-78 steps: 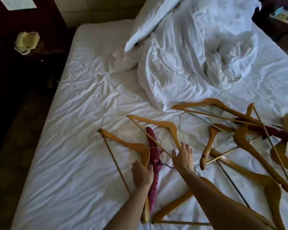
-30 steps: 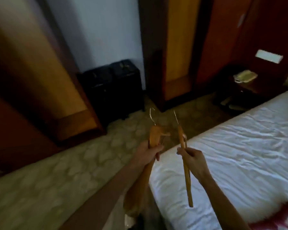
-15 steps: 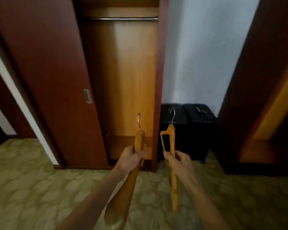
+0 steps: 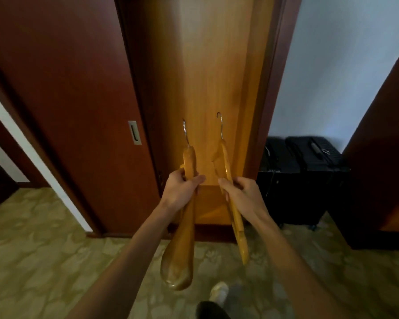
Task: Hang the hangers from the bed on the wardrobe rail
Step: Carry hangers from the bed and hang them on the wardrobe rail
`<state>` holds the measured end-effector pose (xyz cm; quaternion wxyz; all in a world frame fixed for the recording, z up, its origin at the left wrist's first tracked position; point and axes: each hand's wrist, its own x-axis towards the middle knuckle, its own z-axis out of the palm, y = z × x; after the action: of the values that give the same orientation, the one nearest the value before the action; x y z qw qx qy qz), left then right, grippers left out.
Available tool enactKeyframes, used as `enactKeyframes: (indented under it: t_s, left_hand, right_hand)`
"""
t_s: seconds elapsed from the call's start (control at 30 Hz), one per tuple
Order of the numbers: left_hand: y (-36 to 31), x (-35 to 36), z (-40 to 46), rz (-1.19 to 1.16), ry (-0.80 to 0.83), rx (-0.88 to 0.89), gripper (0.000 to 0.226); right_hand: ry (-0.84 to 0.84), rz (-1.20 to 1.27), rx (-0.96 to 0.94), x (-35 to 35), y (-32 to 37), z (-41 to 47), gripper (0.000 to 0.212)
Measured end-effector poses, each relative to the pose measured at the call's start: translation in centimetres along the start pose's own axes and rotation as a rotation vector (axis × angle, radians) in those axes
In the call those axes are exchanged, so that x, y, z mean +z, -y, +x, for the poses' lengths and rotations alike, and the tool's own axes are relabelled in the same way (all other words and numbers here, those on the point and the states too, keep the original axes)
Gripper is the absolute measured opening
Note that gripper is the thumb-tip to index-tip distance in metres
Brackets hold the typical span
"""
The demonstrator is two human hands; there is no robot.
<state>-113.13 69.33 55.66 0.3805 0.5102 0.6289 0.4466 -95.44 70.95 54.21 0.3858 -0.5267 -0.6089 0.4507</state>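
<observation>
The view has drawn closer to the open wardrobe [image 4: 200, 77] since half a second ago, and its rail has slipped out of the top of the frame. The left hand [image 4: 181, 192] grips a broad wooden hanger [image 4: 182, 238], fingers curled round its neck. The right hand [image 4: 244, 194] grips a thinner wooden hanger [image 4: 236, 222] the same way. Both hangers stand upright, side by side, metal hooks up, before the wardrobe's pale back panel. A sliding door [image 4: 78, 100] stands left, black suitcases [image 4: 304, 178] right.
</observation>
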Motion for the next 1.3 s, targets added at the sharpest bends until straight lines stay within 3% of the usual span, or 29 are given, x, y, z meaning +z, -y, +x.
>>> enactKeyframes:
  t_s: [0.17,0.33,0.67,1.03,1.3]
  left_hand:
    - [-1.5,-0.2,11.7,-0.024,0.021,0.009,0.023]
    - [-6.2,-0.8,23.8,-0.066,0.079,-0.004,0.029]
    - [-18.9,-1.2,45.2,-0.16,0.226,0.255,0.032]
    - [-32.0,-0.6,63.0,-0.207,0.249,0.357,0.037]
    - [-36.7,1.6,71.5,-0.191,0.288,0.368,0.039]
  right_hand:
    - [-0.003,-0.018,-0.03,0.4,2.3,10.8,0.035]
    - [-0.017,0.012,-0.037,-0.9,6.1,22.1,0.029]
    - [-0.164,0.021,-0.168,-7.6,16.2,42.2,0.035]
    - [-0.373,0.092,-0.231,-12.4,26.9,57.9,0.036]
    - [-0.441,0.139,-0.25,-14.9,30.4,65.2,0.039]
